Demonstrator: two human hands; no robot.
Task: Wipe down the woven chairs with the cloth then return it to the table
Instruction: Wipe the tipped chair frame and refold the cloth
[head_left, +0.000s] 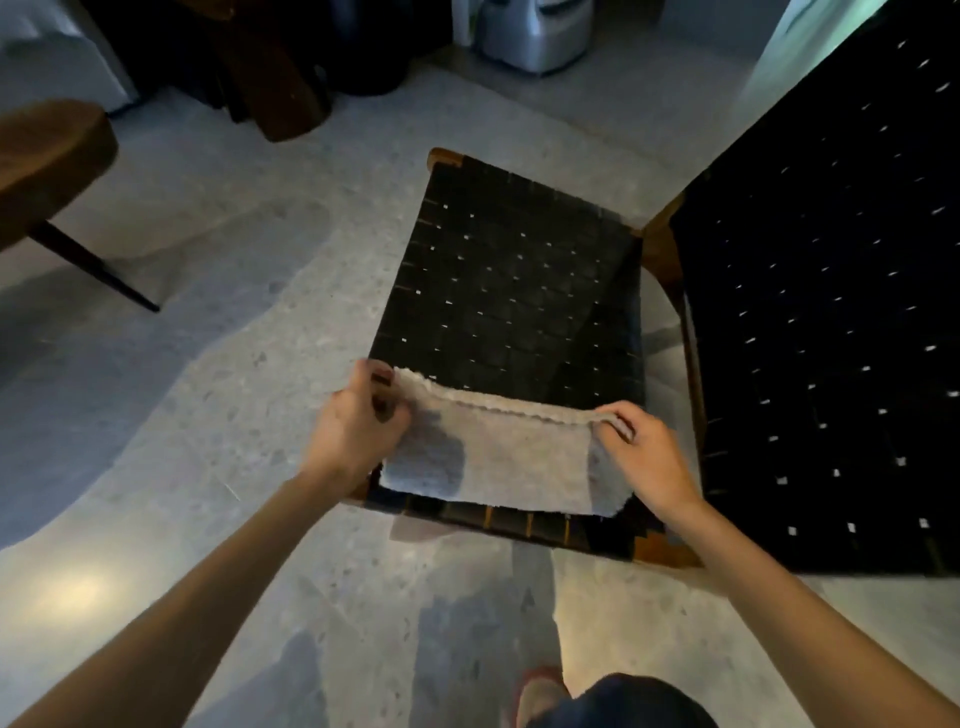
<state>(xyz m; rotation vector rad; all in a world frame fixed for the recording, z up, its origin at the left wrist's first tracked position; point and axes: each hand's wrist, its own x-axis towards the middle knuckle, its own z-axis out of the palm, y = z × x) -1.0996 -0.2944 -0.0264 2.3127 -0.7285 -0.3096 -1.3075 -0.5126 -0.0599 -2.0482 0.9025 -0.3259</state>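
A grey cloth (519, 457) hangs spread flat over the near edge of a black woven chair seat (514, 291) with a brown wooden frame. My left hand (358, 421) pinches the cloth's upper left corner. My right hand (644, 452) pinches its upper right corner. The cloth is stretched between both hands, its lower edge draping down to the seat's front rail. To the right stands the chair's tall black woven back (831, 312).
A round dark wooden table (47, 166) with a slanted leg stands at the far left. Dark wooden furniture (280, 78) and a silver appliance (535, 31) sit at the back. Pale speckled floor (208, 364) surrounds the chair.
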